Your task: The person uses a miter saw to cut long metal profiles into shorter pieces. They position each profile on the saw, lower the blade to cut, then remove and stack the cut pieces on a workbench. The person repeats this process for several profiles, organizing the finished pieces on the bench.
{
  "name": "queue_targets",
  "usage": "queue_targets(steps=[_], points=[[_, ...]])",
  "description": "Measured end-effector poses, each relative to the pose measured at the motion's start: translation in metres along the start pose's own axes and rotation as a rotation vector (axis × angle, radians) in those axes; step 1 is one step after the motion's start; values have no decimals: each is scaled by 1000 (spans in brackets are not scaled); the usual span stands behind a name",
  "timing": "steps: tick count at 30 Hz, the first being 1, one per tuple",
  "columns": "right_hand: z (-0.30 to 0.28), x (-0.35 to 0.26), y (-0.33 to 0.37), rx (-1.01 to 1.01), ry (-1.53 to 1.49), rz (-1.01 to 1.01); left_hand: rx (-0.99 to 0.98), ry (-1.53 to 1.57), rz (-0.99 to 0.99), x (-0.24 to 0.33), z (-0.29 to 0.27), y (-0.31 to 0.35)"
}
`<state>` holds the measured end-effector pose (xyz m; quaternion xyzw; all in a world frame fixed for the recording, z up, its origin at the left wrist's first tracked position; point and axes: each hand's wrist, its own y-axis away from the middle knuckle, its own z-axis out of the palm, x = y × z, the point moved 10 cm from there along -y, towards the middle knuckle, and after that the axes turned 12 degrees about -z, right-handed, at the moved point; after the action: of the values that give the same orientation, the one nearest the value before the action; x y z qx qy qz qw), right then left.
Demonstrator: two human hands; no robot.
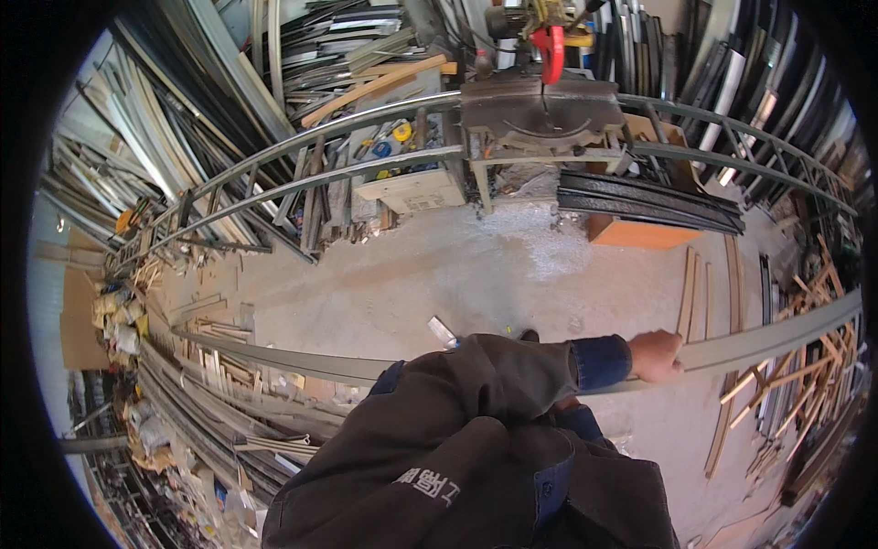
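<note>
A long, flat grey metal profile (773,346) runs crosswise at waist height, passing behind my sleeve and out toward both sides. My left arm reaches across my body to the right, and my left hand (656,355) is closed around the profile's edge. Below that forearm, only a small part of my right hand (565,403) shows. Its fingers are hidden, so what it touches I cannot make out.
Ahead stands a cutting saw (540,105) with a red handle, between ladder-like metal rails (320,188). A white drawer-like box (416,190) holds tapes and small items. Metal profiles (165,119) lean at the back; wooden strips (805,384) lie at right.
</note>
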<state>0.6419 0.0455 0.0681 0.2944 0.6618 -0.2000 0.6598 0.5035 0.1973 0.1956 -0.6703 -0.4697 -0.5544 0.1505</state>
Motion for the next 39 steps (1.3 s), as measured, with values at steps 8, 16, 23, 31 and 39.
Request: queue_targets(steps=[8,16,23,31,39], points=[[-47,14,-19,99,-76,106,-58,73,-16,-31,-35,-57],[-63,16,-90,231,-267,247,-11,168,112,-120,-224,57],[-90,17,-140,571,-487,225,-171,-187,-576,-510,-343,336],[-108,0,-179,752,-462,209,-100,-357,-888,-559,-401,399],[-72,24,-222,562,-623,152,71,-424,-598,-404,-406,191]])
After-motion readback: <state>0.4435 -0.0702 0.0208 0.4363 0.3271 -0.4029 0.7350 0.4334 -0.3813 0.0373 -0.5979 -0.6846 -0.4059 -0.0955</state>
